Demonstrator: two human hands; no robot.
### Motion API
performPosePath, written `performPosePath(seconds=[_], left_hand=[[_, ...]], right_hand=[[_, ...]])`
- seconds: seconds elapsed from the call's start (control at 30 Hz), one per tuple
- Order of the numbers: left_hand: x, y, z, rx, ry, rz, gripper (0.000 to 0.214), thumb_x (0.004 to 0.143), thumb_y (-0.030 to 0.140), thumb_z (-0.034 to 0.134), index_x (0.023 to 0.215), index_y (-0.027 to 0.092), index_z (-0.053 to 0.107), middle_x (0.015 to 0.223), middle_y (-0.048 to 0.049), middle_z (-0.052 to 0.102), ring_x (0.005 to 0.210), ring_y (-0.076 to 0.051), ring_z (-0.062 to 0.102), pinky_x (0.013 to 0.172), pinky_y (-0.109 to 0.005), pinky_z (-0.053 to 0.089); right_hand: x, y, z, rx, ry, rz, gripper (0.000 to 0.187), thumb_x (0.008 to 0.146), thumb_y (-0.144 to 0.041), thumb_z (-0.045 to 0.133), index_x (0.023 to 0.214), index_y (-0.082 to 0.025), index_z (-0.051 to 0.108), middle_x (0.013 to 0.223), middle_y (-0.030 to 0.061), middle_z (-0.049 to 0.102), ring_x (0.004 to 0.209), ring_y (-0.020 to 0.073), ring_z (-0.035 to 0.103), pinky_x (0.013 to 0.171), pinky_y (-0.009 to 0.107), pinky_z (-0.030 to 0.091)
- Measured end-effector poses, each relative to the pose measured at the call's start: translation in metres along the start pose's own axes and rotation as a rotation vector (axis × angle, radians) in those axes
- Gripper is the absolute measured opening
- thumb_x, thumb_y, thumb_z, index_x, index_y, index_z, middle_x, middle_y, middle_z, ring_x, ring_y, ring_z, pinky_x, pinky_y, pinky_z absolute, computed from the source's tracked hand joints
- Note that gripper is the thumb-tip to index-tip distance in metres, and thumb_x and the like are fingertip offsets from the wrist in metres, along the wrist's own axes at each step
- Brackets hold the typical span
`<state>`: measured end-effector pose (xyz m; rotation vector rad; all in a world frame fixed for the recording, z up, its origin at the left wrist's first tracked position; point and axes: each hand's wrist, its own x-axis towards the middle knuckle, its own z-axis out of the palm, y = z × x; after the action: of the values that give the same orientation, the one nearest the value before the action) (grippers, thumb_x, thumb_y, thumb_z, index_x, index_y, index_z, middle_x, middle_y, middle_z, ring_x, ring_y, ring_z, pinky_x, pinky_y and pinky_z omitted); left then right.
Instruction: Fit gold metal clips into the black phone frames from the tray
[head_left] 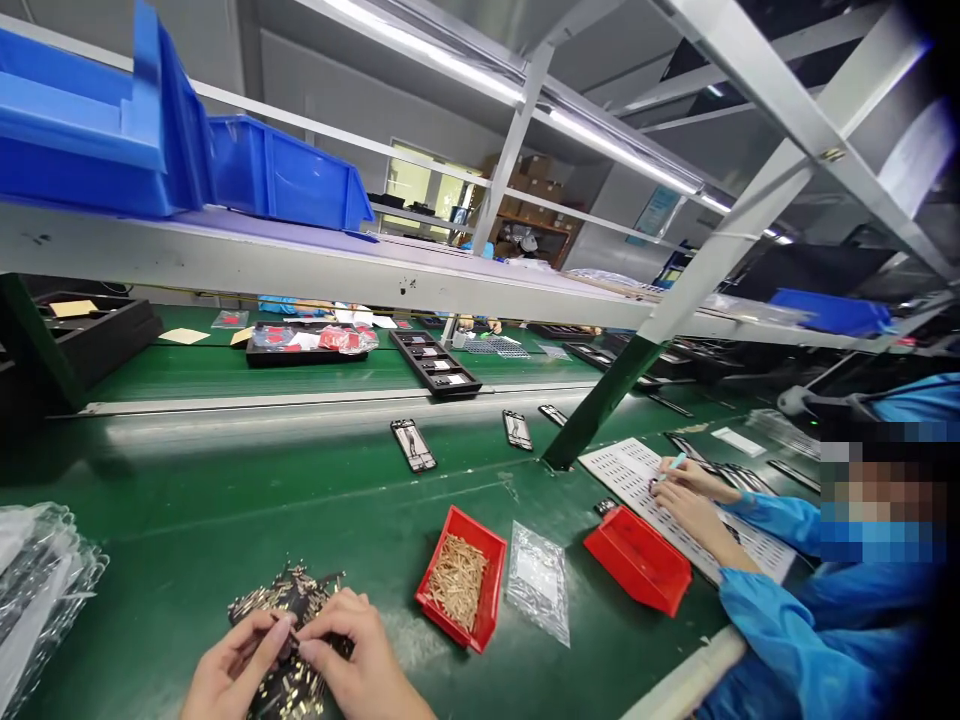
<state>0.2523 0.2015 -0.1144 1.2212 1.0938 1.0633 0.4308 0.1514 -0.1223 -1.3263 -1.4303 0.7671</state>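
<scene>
At the front of the green bench, a pile of small black and gold parts (296,690) lies beneath both my hands. My left hand (236,665) pinches a small dark part between thumb and fingertips, just above the pile. Meeting it from the right, my right hand (356,645) has its thumb and index finger closed on the same small part. Fingers cover most of it, so its exact kind cannot be made out. To the right of the pile stands a red bin (491,590) holding many thin tan-gold pieces (457,580).
A clear plastic bag (538,580) lies beside a second red bin (637,560). A co-worker's hands (694,510) work over a white slotted sheet (622,465). A green post (600,405) rises from the bench. Phone frames (412,445) lie farther back; clear plastic (45,590) sits left.
</scene>
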Motion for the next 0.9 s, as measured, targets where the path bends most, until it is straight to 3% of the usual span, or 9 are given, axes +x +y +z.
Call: performPosePath(seconds=[0.1, 0.2, 0.33, 0.43, 0.53, 0.6, 0.7, 0.8, 0.9], left_hand=[[0.002, -0.014, -0.008, 0.129, -0.009, 0.152, 0.058, 0.084, 0.071, 0.086, 0.12, 0.026, 0.088, 0.129, -0.0114, 0.084, 0.11, -0.03, 0.082, 0.097, -0.034, 0.069], [-0.003, -0.017, -0.014, 0.287, -0.206, 0.296, 0.042, 0.097, 0.06, 0.077, 0.121, 0.028, 0.09, 0.134, -0.0129, 0.083, 0.128, -0.033, 0.079, 0.116, -0.043, 0.06], [-0.013, -0.005, -0.01, 0.268, -0.288, 0.183, 0.052, 0.097, 0.06, 0.076, 0.131, 0.022, 0.086, 0.136, -0.0171, 0.081, 0.13, -0.035, 0.078, 0.119, -0.049, 0.057], [-0.014, 0.006, -0.005, 0.187, -0.174, 0.066, 0.056, 0.096, 0.069, 0.075, 0.117, 0.019, 0.09, 0.129, -0.0176, 0.084, 0.127, -0.036, 0.078, 0.119, -0.049, 0.058], [-0.01, 0.011, -0.008, 0.105, 0.081, 0.017, 0.059, 0.091, 0.074, 0.078, 0.107, 0.018, 0.089, 0.116, -0.0156, 0.087, 0.115, -0.033, 0.081, 0.112, -0.044, 0.063], [-0.005, 0.014, -0.013, 0.021, 0.194, 0.006, 0.061, 0.086, 0.075, 0.083, 0.105, 0.017, 0.087, 0.105, -0.0126, 0.086, 0.096, -0.027, 0.082, 0.096, -0.036, 0.068], [0.0, 0.019, -0.025, -0.005, 0.233, -0.027, 0.071, 0.076, 0.08, 0.088, 0.107, 0.016, 0.087, 0.093, -0.0079, 0.081, 0.076, -0.019, 0.073, 0.075, -0.026, 0.065], [-0.005, 0.023, -0.035, 0.156, 0.135, -0.079, 0.085, 0.069, 0.086, 0.088, 0.118, 0.016, 0.088, 0.087, -0.0061, 0.077, 0.074, -0.017, 0.067, 0.071, -0.024, 0.061], [-0.028, 0.022, -0.035, 0.197, -0.051, -0.182, 0.083, 0.073, 0.084, 0.086, 0.121, 0.016, 0.089, 0.082, -0.0066, 0.076, 0.068, -0.018, 0.065, 0.069, -0.027, 0.06]], right_hand=[[-0.001, -0.01, 0.0, 0.038, 0.021, 0.023, 0.02, 0.103, -0.044, 0.078, 0.095, -0.027, 0.085, 0.097, 0.0033, 0.082, 0.099, 0.025, 0.077, 0.113, 0.048, 0.047], [-0.001, -0.018, -0.003, 0.064, 0.037, 0.013, 0.023, 0.107, -0.044, 0.073, 0.097, -0.025, 0.082, 0.1, 0.004, 0.081, 0.1, 0.0241, 0.076, 0.108, 0.043, 0.047], [0.001, -0.026, -0.007, -0.022, 0.025, -0.033, 0.017, 0.109, -0.03, 0.067, 0.098, -0.024, 0.077, 0.099, 0.0031, 0.078, 0.099, 0.022, 0.073, 0.097, 0.037, 0.048], [0.001, -0.031, -0.006, -0.216, 0.002, -0.104, 0.014, 0.107, -0.016, 0.064, 0.1, -0.024, 0.074, 0.096, 0.0012, 0.075, 0.095, 0.0205, 0.069, 0.091, 0.035, 0.045], [-0.004, -0.039, -0.011, -0.42, 0.083, -0.18, 0.017, 0.107, -0.011, 0.06, 0.104, -0.023, 0.072, 0.095, 0.0019, 0.073, 0.093, 0.0206, 0.067, 0.087, 0.036, 0.043], [-0.011, -0.044, -0.027, -0.491, 0.213, -0.202, 0.018, 0.109, -0.012, 0.057, 0.108, -0.023, 0.072, 0.097, 0.0035, 0.074, 0.094, 0.0218, 0.067, 0.089, 0.039, 0.042], [-0.025, -0.042, -0.07, -0.594, 0.497, -0.2, 0.019, 0.112, -0.016, 0.055, 0.113, -0.025, 0.072, 0.102, 0.0068, 0.075, 0.098, 0.0259, 0.066, 0.093, 0.044, 0.042], [-0.041, -0.031, -0.12, -0.829, 0.684, -0.142, 0.02, 0.113, -0.022, 0.054, 0.114, -0.025, 0.074, 0.104, 0.0096, 0.076, 0.101, 0.0314, 0.063, 0.091, 0.048, 0.041], [-0.057, -0.025, -0.142, -1.028, 0.656, -0.03, 0.026, 0.112, -0.022, 0.051, 0.125, -0.025, 0.074, 0.119, 0.0149, 0.074, 0.106, 0.0367, 0.058, 0.086, 0.05, 0.041]])
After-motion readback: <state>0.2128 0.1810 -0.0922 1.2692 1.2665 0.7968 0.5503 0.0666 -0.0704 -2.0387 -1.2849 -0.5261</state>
